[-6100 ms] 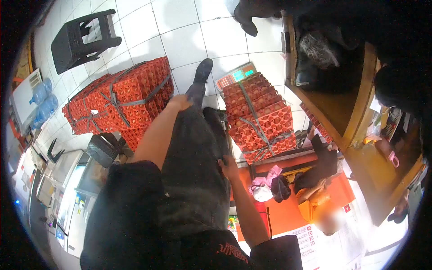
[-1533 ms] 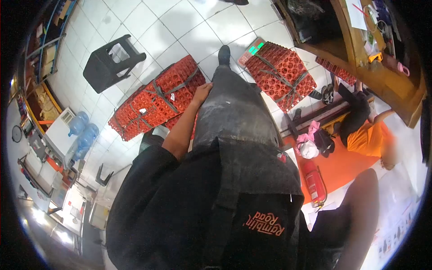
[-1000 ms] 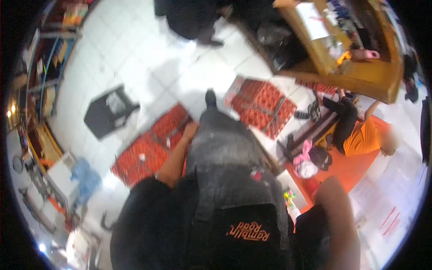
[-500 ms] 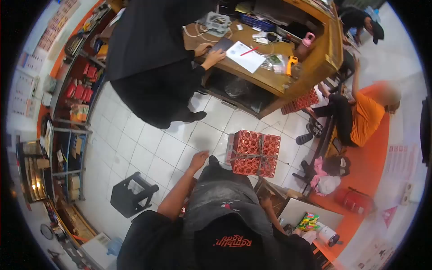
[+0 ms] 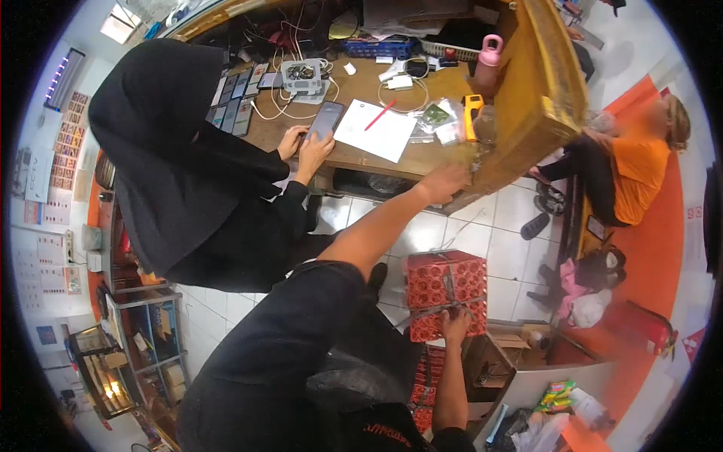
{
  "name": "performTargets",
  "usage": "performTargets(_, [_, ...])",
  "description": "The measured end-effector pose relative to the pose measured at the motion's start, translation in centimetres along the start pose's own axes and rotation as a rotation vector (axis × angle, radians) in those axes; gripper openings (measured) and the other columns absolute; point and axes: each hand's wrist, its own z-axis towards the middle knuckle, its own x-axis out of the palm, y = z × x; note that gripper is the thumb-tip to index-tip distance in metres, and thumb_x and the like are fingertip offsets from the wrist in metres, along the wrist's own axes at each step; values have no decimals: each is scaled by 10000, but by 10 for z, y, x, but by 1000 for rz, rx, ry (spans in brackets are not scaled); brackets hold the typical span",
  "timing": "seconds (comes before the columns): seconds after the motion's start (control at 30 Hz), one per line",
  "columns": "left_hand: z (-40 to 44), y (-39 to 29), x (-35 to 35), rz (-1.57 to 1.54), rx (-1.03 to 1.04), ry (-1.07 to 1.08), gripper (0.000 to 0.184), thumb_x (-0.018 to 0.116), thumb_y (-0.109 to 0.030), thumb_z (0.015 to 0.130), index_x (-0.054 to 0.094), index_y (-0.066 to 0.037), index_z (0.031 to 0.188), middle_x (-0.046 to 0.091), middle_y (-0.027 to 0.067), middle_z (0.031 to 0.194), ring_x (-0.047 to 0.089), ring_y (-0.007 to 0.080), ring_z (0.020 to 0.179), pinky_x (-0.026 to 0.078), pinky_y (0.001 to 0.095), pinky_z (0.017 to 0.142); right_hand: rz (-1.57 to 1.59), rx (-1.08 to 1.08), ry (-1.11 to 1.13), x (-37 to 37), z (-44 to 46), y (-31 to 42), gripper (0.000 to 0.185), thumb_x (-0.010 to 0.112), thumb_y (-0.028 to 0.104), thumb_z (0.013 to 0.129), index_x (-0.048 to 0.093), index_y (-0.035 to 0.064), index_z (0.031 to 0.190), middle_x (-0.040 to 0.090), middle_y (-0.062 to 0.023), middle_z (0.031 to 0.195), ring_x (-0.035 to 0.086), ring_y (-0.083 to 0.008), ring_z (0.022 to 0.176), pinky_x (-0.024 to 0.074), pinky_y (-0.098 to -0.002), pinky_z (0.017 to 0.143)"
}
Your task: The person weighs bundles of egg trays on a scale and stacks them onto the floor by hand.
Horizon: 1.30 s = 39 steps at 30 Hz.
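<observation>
A stack of red egg trays (image 5: 446, 282), bound with dark cord, stands on the floor in front of me. My right hand (image 5: 456, 325) is at its near top edge, fingers curled around the cord. More red trays (image 5: 425, 384) show below it, close to my body. My left hand (image 5: 444, 182) stretches forward to the front edge of a wooden desk (image 5: 388, 162); motion smears its fingers, so I cannot tell whether it touches the wood. Beyond that hand lie a white paper (image 5: 369, 129) with a red pen (image 5: 380, 115) and a yellow tool (image 5: 472, 117).
At the left a person in black (image 5: 203, 181) holds a phone (image 5: 325, 120) over the desk. Another person in orange (image 5: 636, 177) sits on a bench at the right. Slippers (image 5: 535, 226) lie on the tiles, and a wooden cabinet (image 5: 489, 361) stands at my right.
My left hand has swung from beside my leg forward to the desk edge. My right hand has come up from my side onto the tray stack. The desk and person in black appear closer.
</observation>
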Motion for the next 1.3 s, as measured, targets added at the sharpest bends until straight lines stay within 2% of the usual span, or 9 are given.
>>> performTargets(0.13, [16, 25, 1, -98, 90, 41, 559, 731, -203, 731, 499, -109, 1231, 464, 129, 1351, 428, 307, 1257, 345, 464, 1056, 89, 394, 189, 17, 25, 29, 558, 662, 342, 894, 417, 60, 1308, 416, -231, 1300, 445, -423, 1167, 472, -557, 887])
performTargets(0.4, [33, 49, 18, -57, 229, 86, 400, 620, -247, 814, 531, -107, 1178, 482, 138, 1329, 436, 280, 1236, 363, 442, 977, 151, 221, 91, 28, 44, 7, 520, 722, 400, 835, 521, 94, 1203, 488, -253, 1189, 479, -443, 1074, 435, -573, 845])
performTargets(0.57, [34, 48, 27, -102, 172, 37, 379, 609, -212, 806, 545, -109, 1165, 484, 153, 1331, 468, 304, 1209, 395, 487, 954, 212, 164, 169, 24, 68, -7, 285, 674, 284, 840, 577, 77, 1010, 576, -173, 689, 582, -389, 662, 472, -476, 679])
performTargets(0.67, [55, 54, 7, -198, 178, 382, 238, 543, -168, 849, 618, -107, 1066, 586, 154, 1176, 558, 316, 1070, 445, 477, 871, 211, 104, 175, 44, 75, -21, 370, 609, 347, 832, 620, 33, 1029, 652, -255, 850, 641, -418, 789, 491, -481, 694])
performTargets(0.8, [27, 66, 81, -151, 269, -285, 383, 694, -263, 748, 608, -55, 1058, 591, 151, 1084, 567, 338, 1015, 429, 512, 894, 215, 293, 194, 25, 69, -3, 376, 537, 377, 876, 694, 90, 1062, 666, -239, 972, 627, -397, 966, 488, -451, 871])
performTargets(0.93, [46, 48, 31, -68, 28, 276, 395, 726, -325, 740, 618, -56, 1008, 613, 159, 1083, 553, 336, 1006, 417, 476, 813, 247, 451, 399, 33, 70, 0, 560, 529, 600, 845, 699, 126, 1089, 667, -245, 1025, 630, -384, 1016, 477, -468, 920])
performTargets(1.03, [55, 23, -3, -23, 118, 101, 406, 712, -376, 761, 632, -40, 974, 622, 207, 1001, 552, 385, 996, 411, 498, 887, 226, 450, 463, 16, 66, 11, 638, 544, 680, 811, 716, 110, 1039, 689, -204, 1017, 642, -386, 1006, 491, -479, 902])
performTargets(1.07, [55, 20, -5, -57, 226, -92, 432, 705, -389, 767, 633, -25, 987, 618, 228, 1004, 549, 402, 1009, 404, 505, 918, 158, 504, 412, -9, 60, 32, 603, 583, 643, 808, 720, 85, 993, 691, -199, 1006, 658, -377, 963, 521, -471, 842])
performTargets(1.3, [42, 34, 10, 242, 279, 23, 643, 670, -462, 806, 520, 45, 1171, 540, 264, 1217, 464, 415, 1207, 328, 517, 1079, 251, 629, 264, 30, -3, 80, 506, 683, 499, 786, 709, 26, 965, 698, -180, 957, 675, -336, 933, 545, -448, 807])
